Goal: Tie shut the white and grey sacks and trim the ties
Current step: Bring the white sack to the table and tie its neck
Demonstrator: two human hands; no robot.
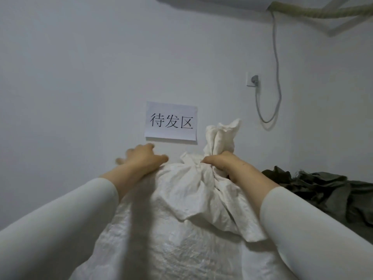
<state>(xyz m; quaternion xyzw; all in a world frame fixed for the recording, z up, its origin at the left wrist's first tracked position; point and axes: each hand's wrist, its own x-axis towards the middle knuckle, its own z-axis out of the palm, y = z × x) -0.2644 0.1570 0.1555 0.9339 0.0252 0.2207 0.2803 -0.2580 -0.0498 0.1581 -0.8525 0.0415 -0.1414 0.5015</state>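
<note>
Head: white sack [181, 201], wall [80, 77] behind

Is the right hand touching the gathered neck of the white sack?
Touching. The head view shows the right hand curled round the bunched neck of the white sack, with the cloth flaring out above the fist.

One readable text only: white paper sheet [171, 121] stuck on the wall [80, 77], printed in large black Chinese characters "待发区", single horizontal line, three characters, centred on the sheet. Sheet's lower edge lifts a bit off the wall. No other labels, brands or numbers are legible anywhere else in the head view.
</note>
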